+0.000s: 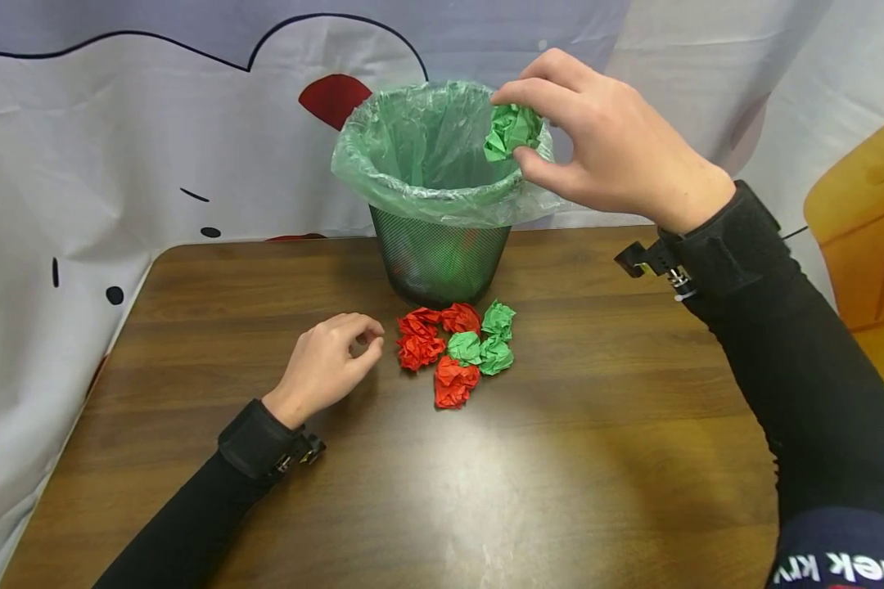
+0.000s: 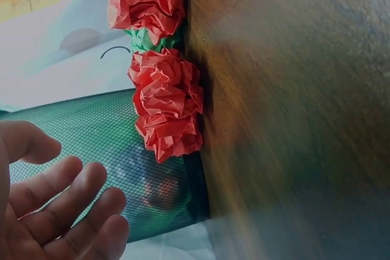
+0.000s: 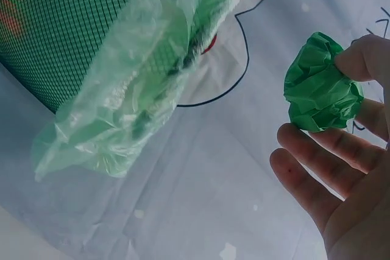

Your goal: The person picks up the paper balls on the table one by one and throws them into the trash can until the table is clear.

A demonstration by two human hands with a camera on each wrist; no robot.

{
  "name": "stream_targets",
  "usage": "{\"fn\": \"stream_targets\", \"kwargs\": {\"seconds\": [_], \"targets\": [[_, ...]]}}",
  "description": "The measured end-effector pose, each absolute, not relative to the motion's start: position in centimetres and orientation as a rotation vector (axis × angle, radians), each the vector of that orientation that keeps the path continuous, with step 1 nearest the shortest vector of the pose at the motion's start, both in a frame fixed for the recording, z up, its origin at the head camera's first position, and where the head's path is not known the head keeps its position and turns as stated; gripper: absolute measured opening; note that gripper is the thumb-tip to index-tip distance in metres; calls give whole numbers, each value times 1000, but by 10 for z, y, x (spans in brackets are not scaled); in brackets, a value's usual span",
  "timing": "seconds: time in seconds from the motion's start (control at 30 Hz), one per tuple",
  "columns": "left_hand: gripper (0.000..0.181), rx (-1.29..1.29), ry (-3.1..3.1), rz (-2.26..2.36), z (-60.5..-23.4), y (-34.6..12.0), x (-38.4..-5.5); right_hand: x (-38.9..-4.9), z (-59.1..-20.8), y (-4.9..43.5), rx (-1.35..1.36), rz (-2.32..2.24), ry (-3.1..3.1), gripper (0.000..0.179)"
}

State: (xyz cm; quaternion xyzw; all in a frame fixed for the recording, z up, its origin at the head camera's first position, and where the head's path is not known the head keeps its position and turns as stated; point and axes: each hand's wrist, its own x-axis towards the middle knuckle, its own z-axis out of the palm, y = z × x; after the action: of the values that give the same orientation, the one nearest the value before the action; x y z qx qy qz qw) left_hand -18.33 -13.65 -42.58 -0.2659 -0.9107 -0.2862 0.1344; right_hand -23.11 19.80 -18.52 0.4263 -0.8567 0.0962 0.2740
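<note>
My right hand (image 1: 597,139) pinches a crumpled green paper ball (image 1: 511,131) between thumb and fingers, above the right rim of a mesh wastebasket (image 1: 442,254). A translucent green bag (image 1: 427,196) lines the basket and folds over its rim. In the right wrist view the green ball (image 3: 322,83) is held apart from the bag (image 3: 140,83). My left hand (image 1: 327,360) hovers over or rests on the table, fingers loosely curled and holding nothing. Just right of it lie several crumpled red paper balls (image 1: 420,352) and several green ones (image 1: 496,355), in front of the basket.
The basket stands at the back edge of a brown wooden table (image 1: 597,409). A patterned white and grey cloth (image 1: 66,155) hangs behind and to the left. Through the mesh, reddish and green shapes show low inside the basket.
</note>
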Motion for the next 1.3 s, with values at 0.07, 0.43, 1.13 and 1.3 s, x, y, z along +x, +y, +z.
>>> {"fn": "stream_targets", "kwargs": {"seconds": [0.07, 0.43, 1.13, 1.3], "targets": [[10, -768, -2642, -829, -426, -137, -183, -235, -182, 198, 1140, 241, -2316, 42], [10, -765, -2635, -811, -428, -138, -183, -257, -170, 192, 1113, 198, -2414, 42], [10, -744, -2678, -794, -428, -143, -182, -294, -174, 173, 944, 174, -2736, 50], [10, -751, -2669, -793, -429, -143, -183, -293, -178, 175, 968, 186, -2723, 46]]}}
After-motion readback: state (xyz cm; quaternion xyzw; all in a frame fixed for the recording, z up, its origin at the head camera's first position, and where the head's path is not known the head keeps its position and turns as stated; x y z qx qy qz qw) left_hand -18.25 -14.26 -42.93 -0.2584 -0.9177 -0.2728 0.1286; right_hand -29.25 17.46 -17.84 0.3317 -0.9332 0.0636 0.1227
